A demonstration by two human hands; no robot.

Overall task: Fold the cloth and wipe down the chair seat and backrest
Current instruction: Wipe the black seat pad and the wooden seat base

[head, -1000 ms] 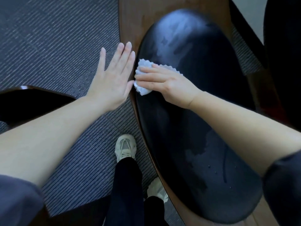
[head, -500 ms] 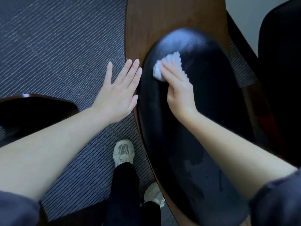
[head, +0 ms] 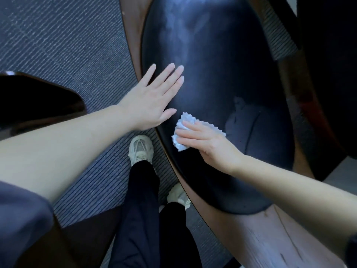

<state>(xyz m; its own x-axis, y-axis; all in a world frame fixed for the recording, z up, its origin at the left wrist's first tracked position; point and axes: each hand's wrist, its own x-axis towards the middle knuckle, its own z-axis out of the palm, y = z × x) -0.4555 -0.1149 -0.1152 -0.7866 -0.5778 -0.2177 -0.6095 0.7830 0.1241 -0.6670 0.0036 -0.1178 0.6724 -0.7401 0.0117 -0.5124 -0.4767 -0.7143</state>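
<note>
While the right grip presses straight fingers onto the white scallop-edged cloth at the left edge of the glossy black oval chair cushion, the left grip lies nearby. Its fingers are spread flat, holding nothing.

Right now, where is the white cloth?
In the head view, the white cloth lies under the fingers of the right hand on the black chair cushion, near its left edge, just below the left hand.
</note>
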